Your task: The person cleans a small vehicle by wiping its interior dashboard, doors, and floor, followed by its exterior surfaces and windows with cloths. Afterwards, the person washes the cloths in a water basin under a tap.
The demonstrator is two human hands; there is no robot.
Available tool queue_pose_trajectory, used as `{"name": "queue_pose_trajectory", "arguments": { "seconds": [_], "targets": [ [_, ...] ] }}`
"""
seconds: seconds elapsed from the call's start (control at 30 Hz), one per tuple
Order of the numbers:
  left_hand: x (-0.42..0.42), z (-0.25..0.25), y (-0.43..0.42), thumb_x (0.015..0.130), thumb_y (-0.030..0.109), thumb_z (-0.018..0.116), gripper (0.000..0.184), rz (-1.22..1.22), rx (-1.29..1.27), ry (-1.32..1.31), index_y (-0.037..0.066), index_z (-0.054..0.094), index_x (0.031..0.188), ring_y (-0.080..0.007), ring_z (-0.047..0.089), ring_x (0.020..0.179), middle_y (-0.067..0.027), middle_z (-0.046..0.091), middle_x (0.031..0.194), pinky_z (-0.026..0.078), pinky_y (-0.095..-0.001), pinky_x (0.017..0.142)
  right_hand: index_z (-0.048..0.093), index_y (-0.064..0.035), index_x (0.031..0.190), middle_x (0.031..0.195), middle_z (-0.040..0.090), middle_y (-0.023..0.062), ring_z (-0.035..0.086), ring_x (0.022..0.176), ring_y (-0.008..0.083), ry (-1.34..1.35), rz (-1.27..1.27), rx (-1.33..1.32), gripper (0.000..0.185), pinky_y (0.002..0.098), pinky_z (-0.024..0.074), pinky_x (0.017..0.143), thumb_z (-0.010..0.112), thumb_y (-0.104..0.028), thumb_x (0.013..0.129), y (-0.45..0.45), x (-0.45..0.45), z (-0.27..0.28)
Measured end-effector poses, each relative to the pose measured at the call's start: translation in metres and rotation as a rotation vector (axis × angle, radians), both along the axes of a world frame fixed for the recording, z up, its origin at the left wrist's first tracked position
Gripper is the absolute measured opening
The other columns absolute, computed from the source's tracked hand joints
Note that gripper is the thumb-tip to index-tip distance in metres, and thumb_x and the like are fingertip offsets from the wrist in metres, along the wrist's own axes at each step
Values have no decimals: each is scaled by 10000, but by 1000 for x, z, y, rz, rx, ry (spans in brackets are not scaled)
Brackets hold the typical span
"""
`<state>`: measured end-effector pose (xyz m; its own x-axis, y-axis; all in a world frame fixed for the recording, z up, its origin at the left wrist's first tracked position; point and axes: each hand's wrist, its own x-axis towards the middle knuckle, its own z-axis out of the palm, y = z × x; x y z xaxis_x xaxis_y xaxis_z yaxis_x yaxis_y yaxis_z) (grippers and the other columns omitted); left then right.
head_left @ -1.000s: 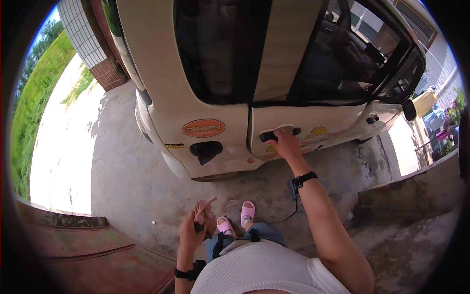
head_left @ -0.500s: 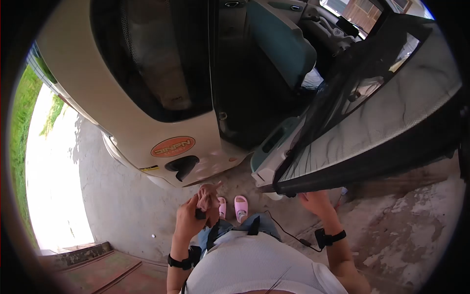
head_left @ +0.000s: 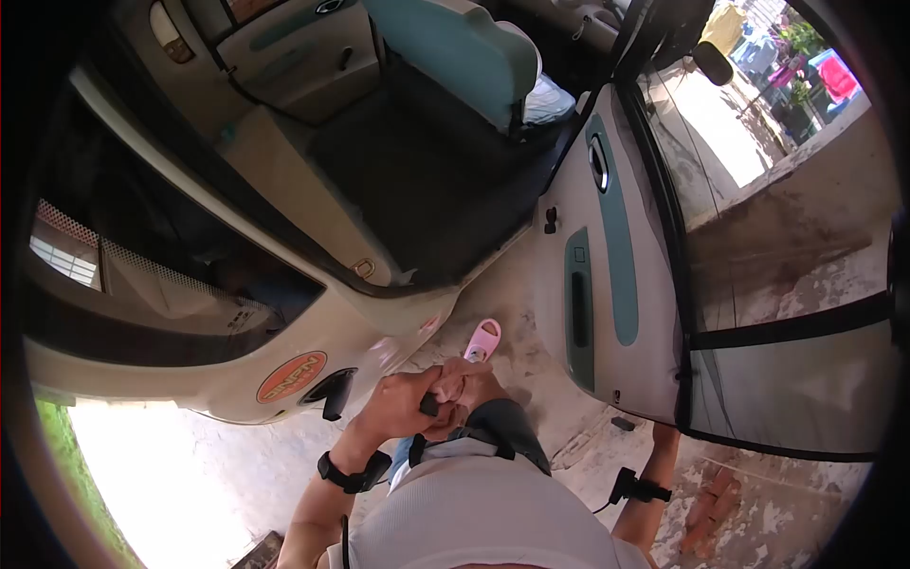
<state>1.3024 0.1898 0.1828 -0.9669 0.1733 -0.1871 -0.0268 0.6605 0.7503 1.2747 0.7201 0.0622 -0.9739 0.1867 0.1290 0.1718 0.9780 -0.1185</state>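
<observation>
My left hand (head_left: 398,403), low in front of my body, is closed round a small black object (head_left: 429,405) and a crumpled pinkish-brown thing (head_left: 457,387) that I cannot identify. The car's side door (head_left: 611,256) stands wide open on the right. Only the edge of my right hand (head_left: 665,437) shows below the door's lower corner; the door hides its fingers. Through the doorway appear a dark floor (head_left: 417,171) and a teal seat back (head_left: 445,57).
The white car's rear side (head_left: 370,322) fills the left, with an orange oval sticker (head_left: 292,376). One pink slipper (head_left: 483,340) stands on the concrete ground (head_left: 502,294). Beyond the door are a low wall (head_left: 777,218) and colourful things outside.
The door, shut one second ago, has swung out wide to the right. My right hand has moved from its outer handle to behind its edge. The view has shifted closer to the doorway.
</observation>
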Motion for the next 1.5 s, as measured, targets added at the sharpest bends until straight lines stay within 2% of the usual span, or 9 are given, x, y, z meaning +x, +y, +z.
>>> {"name": "queue_pose_trajectory", "arguments": {
  "seconds": [0.03, 0.07, 0.5, 0.8, 1.0, 1.07, 1.27, 1.4, 1.5],
  "targets": [
    [-12, -2, 0, 665, 139, 701, 367, -43, 4, 2, 45, 585, 1000, -422, 620, 764, -207, 629, 768, 497, -437, 659, 563, -46, 1128, 1103, 553, 143, 569, 892, 326, -1, -22, -2, 328, 432, 461, 799, 604, -239, 866, 2, -5, -4],
    [-25, -3, 2, 719, 268, 713, 332, -41, 0, 34, 61, 571, 937, -410, 618, 738, -187, 635, 756, 496, -453, 639, 562, -45, 1122, 1096, 551, 142, 566, 887, 323, 2, -46, -6, 322, 429, 459, 796, 599, -241, 869, 4, -7, -7],
    [-119, -4, 18, 758, 294, 667, 319, 40, -80, -132, 63, 577, 957, -400, 620, 712, -171, 637, 738, 488, -456, 654, 546, -36, 1045, 1004, 521, 121, 522, 825, 284, 48, -284, -53, 268, 393, 431, 748, 531, -267, 909, 10, -21, -22],
    [-161, 10, 39, 816, 366, 605, 305, -78, -89, -215, 89, 577, 939, -387, 619, 749, -166, 646, 774, 473, -458, 663, 535, -29, 992, 940, 500, 107, 491, 783, 256, 106, -380, -89, 266, 368, 412, 715, 484, -284, 937, 12, -20, -19],
    [-165, 19, 33, 833, 354, 582, 306, -131, -114, -216, 80, 575, 969, -391, 619, 763, -174, 654, 789, 472, -446, 670, 527, -25, 956, 898, 487, 98, 471, 754, 238, 146, -458, -96, 281, 352, 399, 693, 452, -296, 955, 10, -13, -19],
    [-157, 17, 25, 833, 329, 619, 357, -97, -93, -209, 132, 599, 1130, -404, 618, 768, -189, 659, 808, 485, -428, 686, 525, -24, 945, 884, 482, 95, 464, 745, 232, 148, -487, -88, 289, 346, 394, 686, 442, -300, 962, 10, -8, -19],
    [-117, 8, 7, 850, 344, 579, 411, 72, 19, -131, 97, 602, 1177, -415, 629, 818, -190, 673, 855, 491, -442, 725, 518, -19, 909, 842, 468, 85, 444, 716, 214, 190, -583, -65, 319, 330, 381, 664, 411, -311, 980, 17, 8, -14],
    [-100, -6, -4, 856, 346, 578, 446, 82, 74, -238, 90, 593, 1221, -429, 620, 826, -205, 668, 881, 495, -434, 746, 513, -16, 885, 813, 459, 79, 430, 698, 202, 326, -712, -45, 344, 319, 373, 649, 390, -319, 992, 15, 20, 4],
    [-88, -15, -8, 886, 324, 583, 422, 160, 134, -86, 18, 601, 1176, -347, 663, 707, -190, 679, 825, 516, -380, 653, 510, -15, 872, 798, 454, 76, 422, 687, 195, 661, -618, -92, 359, 312, 368, 641, 378, -324, 999, -27, 21, 61]
  ]
}}
